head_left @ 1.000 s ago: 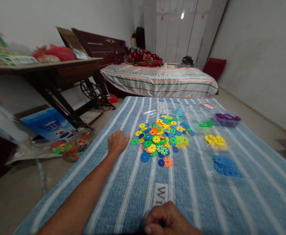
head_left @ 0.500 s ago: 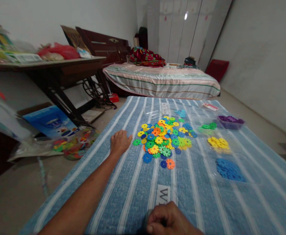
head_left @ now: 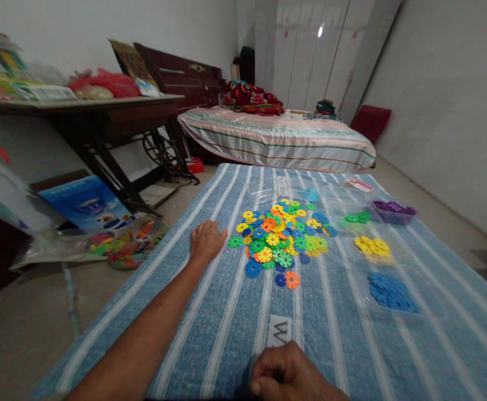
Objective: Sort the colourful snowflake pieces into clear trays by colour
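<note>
My left hand (head_left: 207, 240) lies palm down on the striped blue cloth (head_left: 176, 340), fingers stretched out, holding nothing. Just right of it spreads a heap of notched plastic discs (head_left: 272, 239) in yellow, green, blue and orange. A green disc (head_left: 235, 241) is the nearest to my fingers, apart from them. Close to me at the bottom, my right hand (head_left: 289, 370) rests with its fingers curled into a loose fist; nothing shows in it. Right in front of that hand is a white label with black letters (head_left: 280, 328), partly covered.
On the right stand clear tubs of sorted discs: blue (head_left: 393, 292), yellow (head_left: 372, 245), green (head_left: 355, 217) and purple (head_left: 393, 208). Light blue pieces (head_left: 310, 195) lie behind the heap. A sewing-machine table (head_left: 113, 106) stands left; a bed (head_left: 276, 136) is beyond.
The whole view has shifted very slightly. Both hands and the discs stay in the same places on the cloth.
</note>
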`<state>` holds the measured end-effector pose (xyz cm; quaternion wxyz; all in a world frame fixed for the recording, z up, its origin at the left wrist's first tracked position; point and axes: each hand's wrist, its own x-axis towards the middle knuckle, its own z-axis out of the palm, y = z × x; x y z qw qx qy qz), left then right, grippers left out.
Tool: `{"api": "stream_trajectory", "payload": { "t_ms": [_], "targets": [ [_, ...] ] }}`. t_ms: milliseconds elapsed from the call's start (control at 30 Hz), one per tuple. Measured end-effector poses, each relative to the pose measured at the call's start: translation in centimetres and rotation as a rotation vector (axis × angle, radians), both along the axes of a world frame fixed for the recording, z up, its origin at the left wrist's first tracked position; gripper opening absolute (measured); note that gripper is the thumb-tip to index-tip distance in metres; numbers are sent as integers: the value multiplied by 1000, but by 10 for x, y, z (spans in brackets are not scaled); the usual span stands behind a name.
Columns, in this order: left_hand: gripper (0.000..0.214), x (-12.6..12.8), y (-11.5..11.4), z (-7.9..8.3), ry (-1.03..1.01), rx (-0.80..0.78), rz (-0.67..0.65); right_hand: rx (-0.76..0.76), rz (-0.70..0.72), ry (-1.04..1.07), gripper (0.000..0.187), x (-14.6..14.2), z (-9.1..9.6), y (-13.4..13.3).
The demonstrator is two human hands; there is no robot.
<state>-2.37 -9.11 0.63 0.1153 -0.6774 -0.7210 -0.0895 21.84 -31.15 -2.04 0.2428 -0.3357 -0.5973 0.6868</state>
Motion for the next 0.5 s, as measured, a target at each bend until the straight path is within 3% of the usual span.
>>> {"api": "stream_trajectory", "payload": {
  "t_ms": [300, 500],
  "targets": [
    [43, 0, 0, 1, 0, -6, -7, 14, 35, -37, 44, 2, -2, 1],
    [42, -1, 0, -1, 13, 14, -9, 36, -18, -24, 40, 0, 1, 0]
  ]
}}
